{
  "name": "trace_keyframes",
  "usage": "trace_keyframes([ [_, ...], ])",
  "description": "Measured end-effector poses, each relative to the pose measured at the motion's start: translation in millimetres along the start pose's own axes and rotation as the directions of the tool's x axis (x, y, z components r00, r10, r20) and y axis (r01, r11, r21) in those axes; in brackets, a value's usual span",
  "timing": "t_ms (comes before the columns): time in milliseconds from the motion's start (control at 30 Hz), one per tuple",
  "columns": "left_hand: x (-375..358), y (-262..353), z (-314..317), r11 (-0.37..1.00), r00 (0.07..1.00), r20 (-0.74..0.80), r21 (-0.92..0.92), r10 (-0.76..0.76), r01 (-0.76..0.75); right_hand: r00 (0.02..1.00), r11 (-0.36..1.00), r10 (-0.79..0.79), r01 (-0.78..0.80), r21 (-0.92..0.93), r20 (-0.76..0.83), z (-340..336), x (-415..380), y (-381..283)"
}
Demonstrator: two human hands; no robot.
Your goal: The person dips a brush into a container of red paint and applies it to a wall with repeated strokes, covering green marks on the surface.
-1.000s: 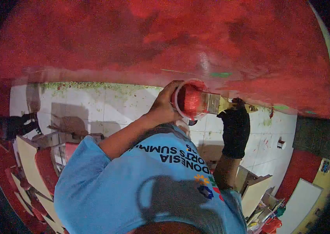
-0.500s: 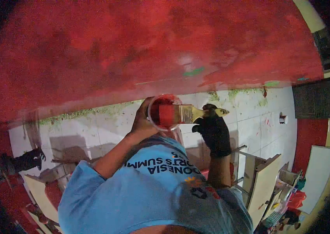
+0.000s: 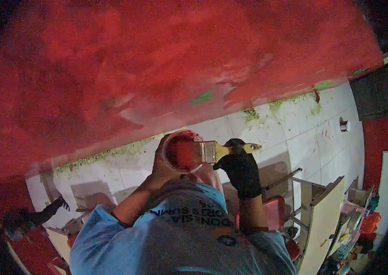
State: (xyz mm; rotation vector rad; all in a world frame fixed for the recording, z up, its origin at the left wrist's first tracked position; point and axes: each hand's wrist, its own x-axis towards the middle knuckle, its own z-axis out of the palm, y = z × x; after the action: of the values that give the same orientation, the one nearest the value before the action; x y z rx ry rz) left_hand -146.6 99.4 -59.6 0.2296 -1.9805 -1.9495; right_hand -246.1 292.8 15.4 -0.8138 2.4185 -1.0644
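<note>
My bare left hand [image 3: 158, 166] is wrapped around the side of a clear container [image 3: 165, 149] with red paint inside. In my black-gloved right hand [image 3: 243, 174] is a flat paintbrush [image 3: 221, 151] with a pale yellow handle and a metal ferrule. The brush lies nearly level, its head over the container's mouth and its ferrule right at the right rim. Red paint covers the bristles, which blend into the paint behind them. Ahead stands a wall [image 3: 125, 59] coated in uneven red, with paler streaks and a green patch [image 3: 201, 97] low down.
White floor tiles [image 3: 272, 137] run along the wall's foot, with greenish specks at the edge. A pale tabletop [image 3: 322, 224] stands to the right, near a red seat [image 3: 274, 213]. Another person's dark-sleeved arm [image 3: 49, 211] shows at the lower left.
The view has shifted and tilted, so the container, brush and both hands appear lower. The brush head still overlaps the container's mouth, with its ferrule closer to the rim.
</note>
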Motion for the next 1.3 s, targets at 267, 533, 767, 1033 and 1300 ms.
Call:
trace_keyframes([
  [267,36.8,-68.2,50.4,0.969,0.993,0.041,-0.219,-0.107,0.113,0.979,0.853,0.204,-0.166,0.495,-0.022,6.5,26.9,76.0],
  [533,47.3,-177.6,37.4,0.975,0.984,0.0,-0.133,-0.181,0.179,0.975,0.921,0.197,-0.149,0.361,-0.1,69.5,65.5,150.8],
  [767,80.8,-216.1,38.2,1.0,0.998,0.07,-0.03,0.005,-0.003,0.898,0.958,-0.177,0.063,-0.279,-0.403,115.5,101.6,211.9],
  [1033,72.2,-267.8,26.3,0.995,0.999,0.012,0.094,0.031,-0.032,0.474,0.887,-0.424,0.388,-0.249,-0.772,153.2,172.1,259.9],
  [1300,29.9,-269.5,9.7,0.945,0.987,-0.097,0.314,0.127,-0.09,0.423,0.618,-0.24,0.761,0.199,-0.874,140.2,200.7,228.5],
])
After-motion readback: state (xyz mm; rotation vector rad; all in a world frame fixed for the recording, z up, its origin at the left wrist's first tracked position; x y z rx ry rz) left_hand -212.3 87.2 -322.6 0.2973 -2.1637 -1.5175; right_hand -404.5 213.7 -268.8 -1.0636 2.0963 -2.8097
